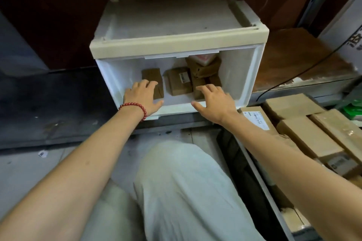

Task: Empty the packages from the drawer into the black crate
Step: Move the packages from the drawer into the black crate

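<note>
Packages (177, 82) in the drawer (231, 76): reaching step.
Left hand (142, 97) and right hand (214, 101), each grip wide and empty, must close on them.

A red bead bracelet (135, 108) sits just below the front edge of the white storage cabinet (176, 23). Pale trousers (182, 191) fill the lower middle, beneath the cabinet. To the cabinet's right a black cable (305, 70) crosses a worn brown shelf (297, 56). Lower right of the cabinet lies a green plastic bag (352, 107). A small paper scrap (42, 153) lies on the grey floor (23, 172), lower left of the cabinet.
</note>
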Motion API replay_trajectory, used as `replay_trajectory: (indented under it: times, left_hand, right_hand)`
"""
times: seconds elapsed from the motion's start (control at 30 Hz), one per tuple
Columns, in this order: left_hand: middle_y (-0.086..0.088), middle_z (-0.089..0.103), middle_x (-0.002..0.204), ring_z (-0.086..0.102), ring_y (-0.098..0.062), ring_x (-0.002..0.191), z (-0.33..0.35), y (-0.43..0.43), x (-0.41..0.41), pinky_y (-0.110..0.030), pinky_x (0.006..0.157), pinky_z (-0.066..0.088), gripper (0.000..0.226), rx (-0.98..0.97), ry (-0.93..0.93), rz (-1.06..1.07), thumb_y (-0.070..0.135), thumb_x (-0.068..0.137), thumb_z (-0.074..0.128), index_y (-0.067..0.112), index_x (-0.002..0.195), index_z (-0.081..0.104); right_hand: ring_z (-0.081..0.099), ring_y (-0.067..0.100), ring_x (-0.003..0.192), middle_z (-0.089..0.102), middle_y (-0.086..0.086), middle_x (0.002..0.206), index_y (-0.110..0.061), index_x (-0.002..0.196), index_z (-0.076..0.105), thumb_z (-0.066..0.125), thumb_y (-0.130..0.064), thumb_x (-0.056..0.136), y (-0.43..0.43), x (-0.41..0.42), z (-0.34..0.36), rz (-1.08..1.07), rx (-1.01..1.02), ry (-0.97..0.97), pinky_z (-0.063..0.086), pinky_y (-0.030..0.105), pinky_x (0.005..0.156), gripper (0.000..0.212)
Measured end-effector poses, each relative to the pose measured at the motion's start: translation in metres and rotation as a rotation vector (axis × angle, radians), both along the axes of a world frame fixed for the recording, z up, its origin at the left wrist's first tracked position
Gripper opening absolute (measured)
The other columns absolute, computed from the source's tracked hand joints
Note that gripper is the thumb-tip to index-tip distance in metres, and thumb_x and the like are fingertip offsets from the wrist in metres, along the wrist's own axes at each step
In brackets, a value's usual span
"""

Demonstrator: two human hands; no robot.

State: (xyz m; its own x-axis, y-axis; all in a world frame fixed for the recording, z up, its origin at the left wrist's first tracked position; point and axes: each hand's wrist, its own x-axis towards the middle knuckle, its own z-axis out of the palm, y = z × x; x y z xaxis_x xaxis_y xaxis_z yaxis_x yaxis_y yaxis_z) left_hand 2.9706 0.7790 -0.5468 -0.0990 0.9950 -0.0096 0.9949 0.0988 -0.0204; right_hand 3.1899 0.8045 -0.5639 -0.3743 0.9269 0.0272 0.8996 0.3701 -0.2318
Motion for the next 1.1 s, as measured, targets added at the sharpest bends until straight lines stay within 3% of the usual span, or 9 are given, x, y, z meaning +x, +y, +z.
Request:
replay_trajectory:
  times: [0.23, 0.43, 0.57, 0.67, 0.87, 1.1]
  left_hand:
    - [-0.01, 0.031, 0.151, 0.034, -0.034, 0.134, -0.037, 0.053, -0.013, -0.045, 0.101, 0.038, 0.065, -0.061, -0.018, 0.015, 0.048, 0.092, 0.051, 0.023, 0.148, 0.028]
    - [-0.012, 0.018, 0.156, 0.02, -0.035, 0.142, -0.065, 0.114, -0.019, -0.046, 0.113, 0.023, 0.067, -0.116, -0.172, 0.15, 0.046, 0.095, 0.049, 0.023, 0.15, 0.018]
    - [-0.015, 0.031, 0.151, 0.027, -0.033, 0.139, -0.088, 0.148, -0.025, -0.042, 0.115, 0.02, 0.061, -0.083, -0.186, 0.218, 0.048, 0.096, 0.045, 0.016, 0.146, 0.032]
    - [-0.013, 0.04, 0.147, 0.036, -0.031, 0.134, -0.114, 0.17, -0.035, -0.037, 0.109, 0.029, 0.053, -0.149, -0.363, 0.33, 0.051, 0.097, 0.042, 0.018, 0.138, 0.049]
    - [-0.015, 0.029, 0.15, 0.035, -0.034, 0.134, -0.145, 0.19, -0.048, -0.045, 0.106, 0.038, 0.098, 0.074, -0.475, 0.52, 0.059, 0.079, 0.06, 0.013, 0.152, 0.012]
    - [-0.013, 0.035, 0.146, 0.037, -0.03, 0.133, -0.124, 0.175, -0.035, -0.037, 0.103, 0.037, 0.088, 0.243, -0.559, 0.432, 0.054, 0.076, 0.067, 0.015, 0.144, 0.028]
  right_hand:
    - [0.038, 0.029, 0.134, 0.042, 0.009, 0.147, -0.021, 0.146, 0.035, 0.044, -0.052, 0.097, 0.064, -0.036, -0.035, -0.018, -0.068, 0.004, 0.036, 0.043, 0.105, 0.059]
    - [0.032, 0.03, 0.139, 0.033, 0.008, 0.153, -0.024, 0.15, 0.03, 0.043, -0.055, 0.096, 0.116, -0.059, -0.067, -0.035, -0.154, -0.03, 0.034, 0.041, 0.107, 0.063]
    - [0.029, 0.028, 0.142, 0.03, 0.005, 0.155, -0.024, 0.151, 0.025, 0.041, -0.058, 0.096, 0.139, -0.075, -0.092, -0.016, -0.198, -0.066, 0.033, 0.042, 0.11, 0.067]
    - [0.033, 0.029, 0.139, 0.031, 0.006, 0.153, -0.022, 0.151, 0.025, 0.04, -0.059, 0.095, 0.151, -0.082, -0.108, -0.009, -0.211, -0.082, 0.035, 0.042, 0.107, 0.068]
    - [0.04, 0.031, 0.134, 0.031, 0.004, 0.153, -0.025, 0.15, 0.026, 0.041, -0.059, 0.095, 0.162, -0.076, -0.124, -0.023, -0.236, 0.02, 0.042, 0.044, 0.105, 0.067]
    - [0.04, 0.029, 0.133, 0.026, 0.006, 0.154, -0.023, 0.149, 0.028, 0.052, -0.047, 0.095, 0.16, -0.075, -0.105, -0.068, -0.235, 0.208, 0.04, 0.04, 0.107, 0.064]
